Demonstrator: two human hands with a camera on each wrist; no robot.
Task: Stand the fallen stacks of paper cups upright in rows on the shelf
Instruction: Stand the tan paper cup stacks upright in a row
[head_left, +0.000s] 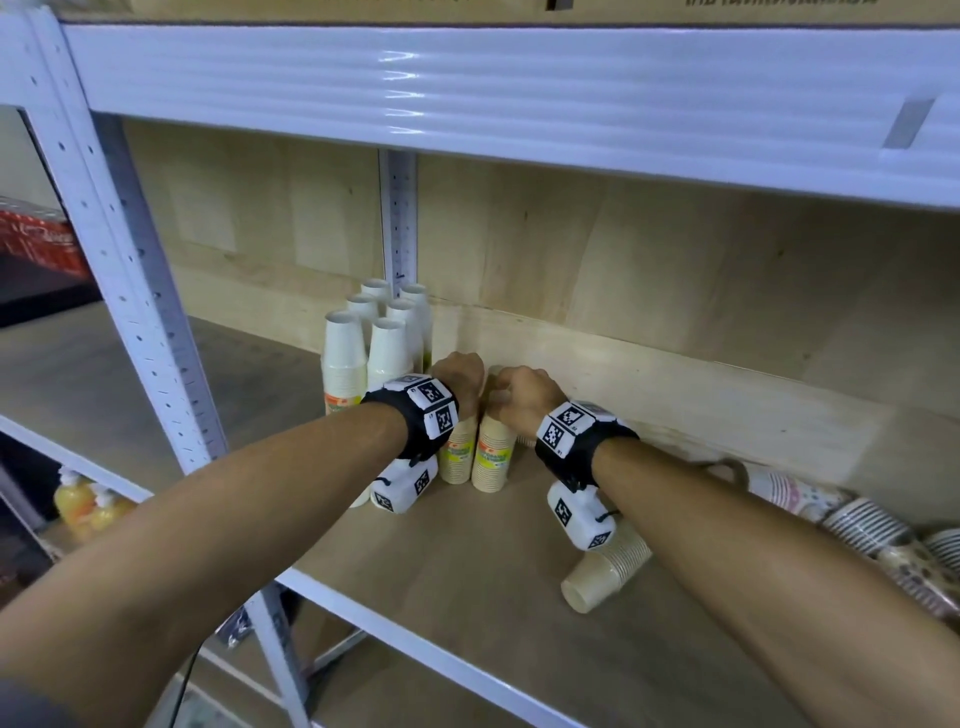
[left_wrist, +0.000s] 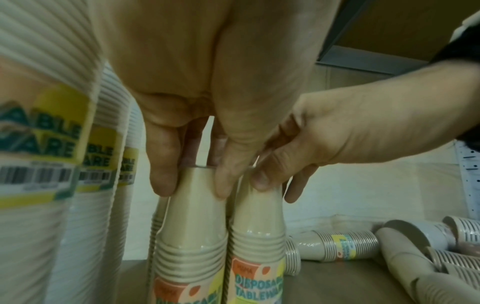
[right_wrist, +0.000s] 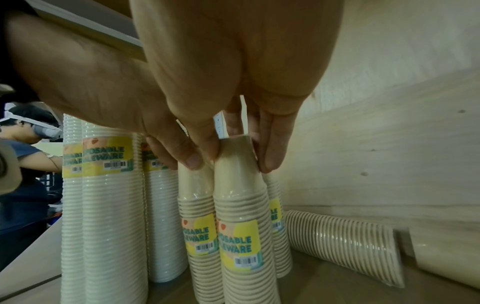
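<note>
Two upright beige cup stacks stand side by side on the wooden shelf. My left hand pinches the top of the left beige stack, thumb and fingers curled round its top cup. My right hand grips the top of the right beige stack in the same way. A third beige stack stands just behind them. To the left, several tall white cup stacks stand in two rows. A beige stack lies on its side under my right forearm.
More fallen stacks, striped and patterned, lie at the right end of the shelf. Another beige stack lies along the plywood back wall. A white metal upright and the shelf above frame the opening.
</note>
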